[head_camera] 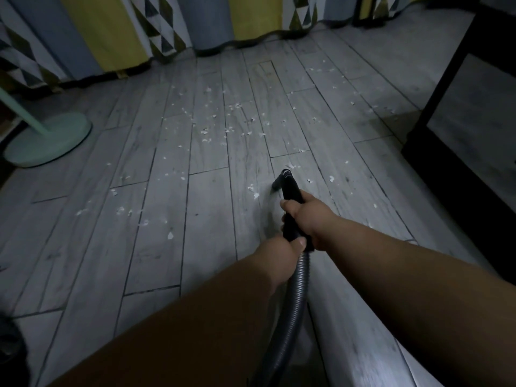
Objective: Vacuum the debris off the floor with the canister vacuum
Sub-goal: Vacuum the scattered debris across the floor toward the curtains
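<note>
Hose [296, 277] is gripped by right hand [308, 216] and left hand [282, 254]; nozzle [282, 181] is set on floor [156, 233]. Debris [212, 127] is scattered ahead, bounded by curtains [117, 32], fan base [49, 139], dark cabinet [472, 129].

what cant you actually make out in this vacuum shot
All in the head view:
- Canister: out of frame; the hose runs off the bottom edge.
- Nozzle mouth: dark and blurred, so contact with the floor is unclear.
- Wand grip: covered by the right hand and left hand.
- Debris: flecks too small to identify.
- Fan base: its pole is cut off by the left edge.
</note>
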A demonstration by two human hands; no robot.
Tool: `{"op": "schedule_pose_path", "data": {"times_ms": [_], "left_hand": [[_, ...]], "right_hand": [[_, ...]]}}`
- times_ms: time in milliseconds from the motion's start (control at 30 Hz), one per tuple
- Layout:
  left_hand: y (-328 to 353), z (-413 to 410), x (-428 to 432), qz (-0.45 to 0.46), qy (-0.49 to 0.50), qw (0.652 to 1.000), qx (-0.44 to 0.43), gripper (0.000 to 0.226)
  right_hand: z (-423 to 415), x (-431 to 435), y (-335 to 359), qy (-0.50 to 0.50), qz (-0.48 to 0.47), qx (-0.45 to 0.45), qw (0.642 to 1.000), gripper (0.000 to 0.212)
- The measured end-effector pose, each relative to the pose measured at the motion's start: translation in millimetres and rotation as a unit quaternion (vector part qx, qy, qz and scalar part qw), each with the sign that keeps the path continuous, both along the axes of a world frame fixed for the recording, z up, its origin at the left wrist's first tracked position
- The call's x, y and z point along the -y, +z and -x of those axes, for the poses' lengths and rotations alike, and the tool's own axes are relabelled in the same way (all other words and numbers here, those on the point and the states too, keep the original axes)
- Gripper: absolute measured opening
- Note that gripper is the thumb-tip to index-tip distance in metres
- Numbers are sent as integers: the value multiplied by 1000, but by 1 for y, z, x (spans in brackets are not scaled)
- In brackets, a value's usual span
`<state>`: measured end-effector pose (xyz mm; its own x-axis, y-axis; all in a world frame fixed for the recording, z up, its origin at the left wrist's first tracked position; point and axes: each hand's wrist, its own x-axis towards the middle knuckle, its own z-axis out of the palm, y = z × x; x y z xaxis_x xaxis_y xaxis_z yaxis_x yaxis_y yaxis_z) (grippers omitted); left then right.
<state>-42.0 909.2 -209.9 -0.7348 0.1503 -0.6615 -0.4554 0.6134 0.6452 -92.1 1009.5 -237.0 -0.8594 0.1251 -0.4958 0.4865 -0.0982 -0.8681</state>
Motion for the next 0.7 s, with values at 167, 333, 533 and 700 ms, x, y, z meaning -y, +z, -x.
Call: {"op": "schedule_pose_path", "data": {"times_ms": [167, 333, 533, 700], "left_hand": [[-9, -22, 15, -31, -10, 999, 27, 33], [-19, -59, 24, -44, -40, 997, 41, 30], [-19, -92, 18, -50, -73, 995, 46, 37], [-11, -111, 11, -46, -76, 995, 48, 31]], "right_hand": [[-28, 10, -5, -10, -51, -1, 999, 39], [-72, 14, -13, -25, -93, -16, 995, 32], [-114, 4, -11, -66, -81, -5, 995, 27], [-133, -1, -3, -89, -57, 3, 994, 33]]}}
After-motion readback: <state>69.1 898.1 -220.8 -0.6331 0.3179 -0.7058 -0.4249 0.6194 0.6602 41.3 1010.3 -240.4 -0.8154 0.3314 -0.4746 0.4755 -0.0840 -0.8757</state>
